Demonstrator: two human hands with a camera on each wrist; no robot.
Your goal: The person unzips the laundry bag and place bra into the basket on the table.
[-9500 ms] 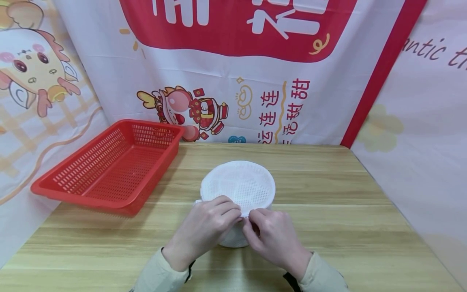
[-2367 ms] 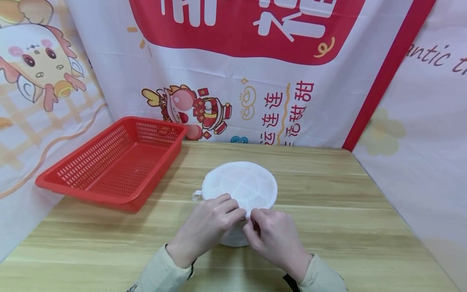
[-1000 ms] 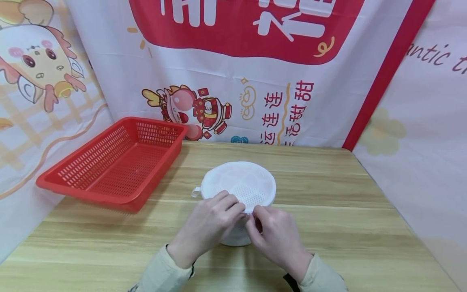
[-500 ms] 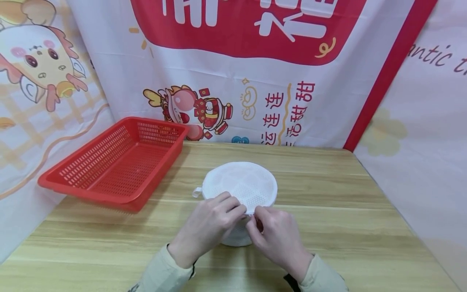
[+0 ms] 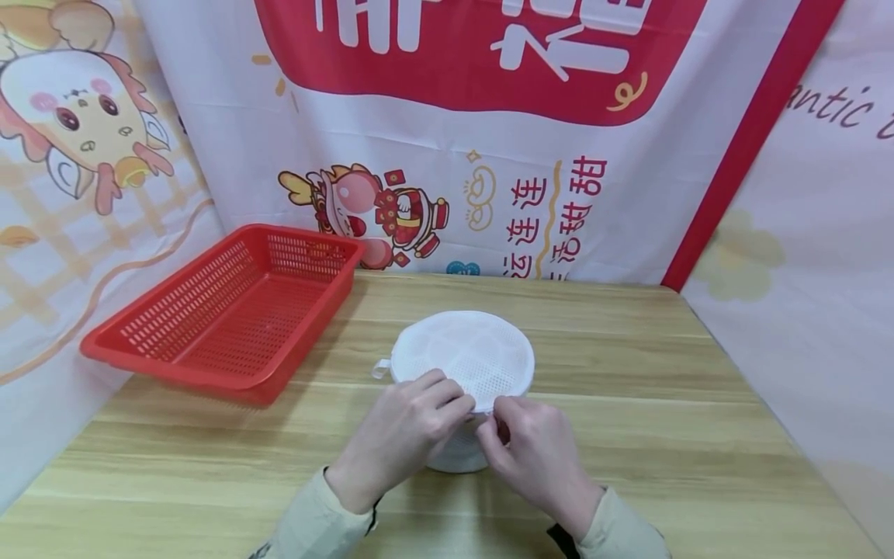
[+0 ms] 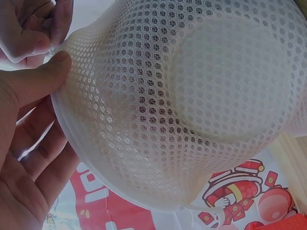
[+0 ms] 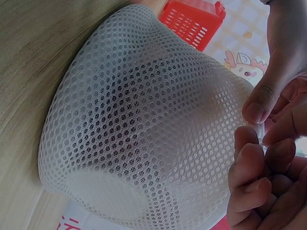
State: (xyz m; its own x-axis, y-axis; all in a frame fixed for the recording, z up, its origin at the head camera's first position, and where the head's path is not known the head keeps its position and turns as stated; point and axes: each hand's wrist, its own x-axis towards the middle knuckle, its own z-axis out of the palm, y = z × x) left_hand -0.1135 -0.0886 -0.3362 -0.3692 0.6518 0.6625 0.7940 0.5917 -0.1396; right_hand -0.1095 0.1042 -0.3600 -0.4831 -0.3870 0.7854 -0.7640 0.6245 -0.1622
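Setting: wooden table [image 5: 628,404] hemmed in by festive cloth banners, and both hands are busy at the near middle.
Left hand: the left hand [image 5: 405,439] pinches the near rim of the white mesh pouch [image 5: 464,353], thumb pressed on the edge seam, fingers curled under.
Right hand: the right hand [image 5: 534,458] pinches the same near edge just beside it, fingertips nipping something small at the seam; too small to say whether it is a zip pull.
Pouch: round, drum-shaped, standing upright on the table, flat mesh top facing up, a small loop [image 5: 380,368] sticking out on its left side.
Progress: as I judge it, the fiddling at the rim is in hand; the pouch looks closed all round, with no opening in sight.
Basket: red plastic basket [image 5: 230,310] sits far left, well apart from the pouch.
Writing: back banner [image 5: 489,155] carries large white Chinese characters on red, cropped; smaller red ones read 连连 and 甜甜. The right banner [image 5: 803,233] shows "antic".
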